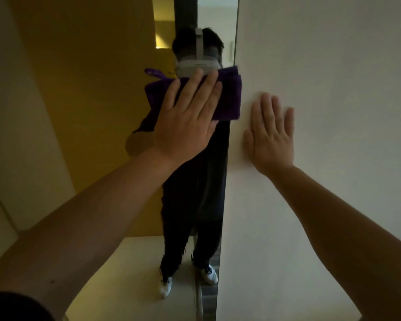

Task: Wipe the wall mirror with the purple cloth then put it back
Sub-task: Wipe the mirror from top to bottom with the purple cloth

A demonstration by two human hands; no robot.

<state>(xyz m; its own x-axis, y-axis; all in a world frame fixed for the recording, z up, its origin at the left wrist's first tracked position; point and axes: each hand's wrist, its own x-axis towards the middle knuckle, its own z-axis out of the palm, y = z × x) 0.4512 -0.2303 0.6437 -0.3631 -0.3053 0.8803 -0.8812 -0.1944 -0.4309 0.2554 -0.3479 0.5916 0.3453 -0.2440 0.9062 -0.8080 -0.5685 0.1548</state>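
The tall wall mirror [102,100] fills the left and middle of the head view, its right edge running down the frame's centre. My left hand [190,119] lies flat, fingers spread, pressing the folded purple cloth [227,98] against the glass right at that edge. A loop of the cloth sticks out at its upper left. My right hand [271,135] rests palm-flat on the white wall [322,66] just right of the mirror, holding nothing. The mirror reflects a person in dark clothes and white shoes.
The mirror reflects yellow walls, a lit opening at the top and a pale floor. To the right, the white wall runs to the frame's edge. A pale panel borders the mirror on the far left.
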